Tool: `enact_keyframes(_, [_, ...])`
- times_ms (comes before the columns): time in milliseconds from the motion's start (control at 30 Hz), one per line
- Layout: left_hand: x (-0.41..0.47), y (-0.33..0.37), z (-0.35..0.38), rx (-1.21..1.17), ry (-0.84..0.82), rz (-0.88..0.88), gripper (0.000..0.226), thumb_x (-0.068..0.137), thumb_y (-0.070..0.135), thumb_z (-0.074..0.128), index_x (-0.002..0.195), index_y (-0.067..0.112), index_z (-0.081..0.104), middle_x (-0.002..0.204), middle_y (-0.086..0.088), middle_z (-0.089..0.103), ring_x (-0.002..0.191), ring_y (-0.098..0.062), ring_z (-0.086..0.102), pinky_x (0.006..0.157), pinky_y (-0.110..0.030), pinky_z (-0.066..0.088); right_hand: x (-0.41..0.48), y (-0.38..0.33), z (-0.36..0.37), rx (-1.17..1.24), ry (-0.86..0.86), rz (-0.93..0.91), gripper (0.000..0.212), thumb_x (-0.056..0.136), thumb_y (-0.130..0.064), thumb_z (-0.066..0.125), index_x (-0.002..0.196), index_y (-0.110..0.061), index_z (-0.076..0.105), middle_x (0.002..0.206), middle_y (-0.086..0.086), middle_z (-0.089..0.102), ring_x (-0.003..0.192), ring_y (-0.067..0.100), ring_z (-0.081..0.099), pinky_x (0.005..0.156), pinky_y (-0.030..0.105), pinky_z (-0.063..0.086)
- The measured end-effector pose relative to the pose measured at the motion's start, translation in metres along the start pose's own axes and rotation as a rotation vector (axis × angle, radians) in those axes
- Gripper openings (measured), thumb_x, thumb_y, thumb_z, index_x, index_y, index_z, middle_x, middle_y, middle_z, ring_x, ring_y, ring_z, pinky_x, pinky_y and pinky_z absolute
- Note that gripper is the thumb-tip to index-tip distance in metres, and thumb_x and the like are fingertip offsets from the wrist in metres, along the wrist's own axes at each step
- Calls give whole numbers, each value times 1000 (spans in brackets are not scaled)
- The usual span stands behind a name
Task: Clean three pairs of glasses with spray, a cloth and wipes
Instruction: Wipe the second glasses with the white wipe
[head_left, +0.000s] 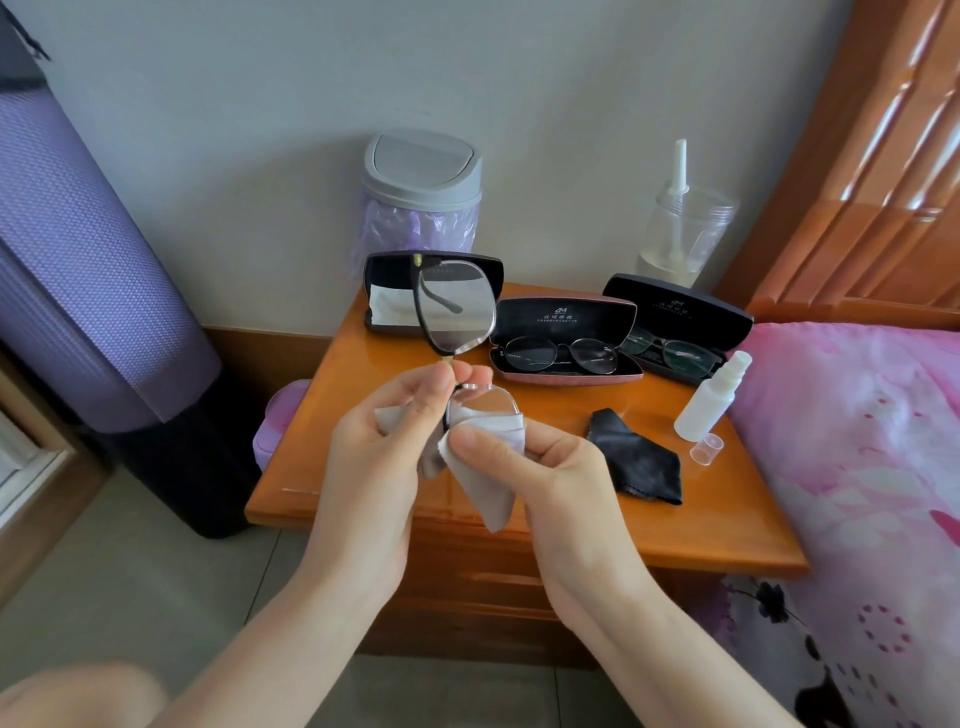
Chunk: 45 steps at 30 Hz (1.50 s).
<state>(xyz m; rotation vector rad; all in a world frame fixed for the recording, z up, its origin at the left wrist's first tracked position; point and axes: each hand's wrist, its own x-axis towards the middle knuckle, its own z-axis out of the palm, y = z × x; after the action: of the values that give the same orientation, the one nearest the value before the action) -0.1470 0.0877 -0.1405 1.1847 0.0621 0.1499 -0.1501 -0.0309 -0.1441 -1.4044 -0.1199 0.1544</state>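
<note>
two bare forearms reach in from the bottom edge. left hand (384, 441) holds a black-framed pair of glasses with clear lenses (454, 312) on end above the glossy orange wooden bench (701, 519), its grip pinching the frame at the bridge between thumb and forefinger. one lens stands up in the air; the other sits below it, folded into a pale grey microfibre cloth (483, 488). right hand (535, 467) has its grip pinched on that cloth, thumb pressed flat on the fabric over the lower lens.

on the bench, to the right, lie a crumpled black cloth (639, 462), a small white spray bottle (709, 397) on its side and its clear cap (706, 448) just beside it. behind them a rose-coloured open case (566, 371) holds round dark glasses (558, 353), and a black open case (680, 312) holds another dark pair (670, 353). a third black case (384, 280) stands open at the back. a grey swing-lid bin (421, 176) stands behind it.
</note>
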Motion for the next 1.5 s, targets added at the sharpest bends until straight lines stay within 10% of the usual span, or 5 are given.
enact_keyframes(733, [5, 6, -4, -92, 78, -44, 20, 74, 31, 60, 83, 19, 72, 88, 4, 76, 89, -10, 72, 59, -19, 55, 1, -7, -1, -142, -96, 13, 17, 83, -18, 69, 96, -8, 73, 91, 4, 75, 83, 14, 70, 73, 19, 56])
enact_keyframes(1333, [2, 0, -1, 38, -34, -13, 22, 78, 35, 56, 83, 22, 73, 92, 4, 75, 89, -10, 71, 70, -23, 56, 4, -9, -3, 27, -59, 26, 19, 81, -12, 70, 97, -2, 73, 85, 6, 75, 78, 11, 70, 67, 14, 51])
enact_keyframes(1500, [-2, -3, 2, 117, -105, 12, 22, 76, 39, 57, 80, 29, 75, 95, 6, 74, 100, -6, 66, 79, -19, 51, 5, -7, -6, 17, 56, 29, 31, 67, -37, 71, 90, -15, 75, 81, 2, 71, 77, 10, 64, 67, 18, 51])
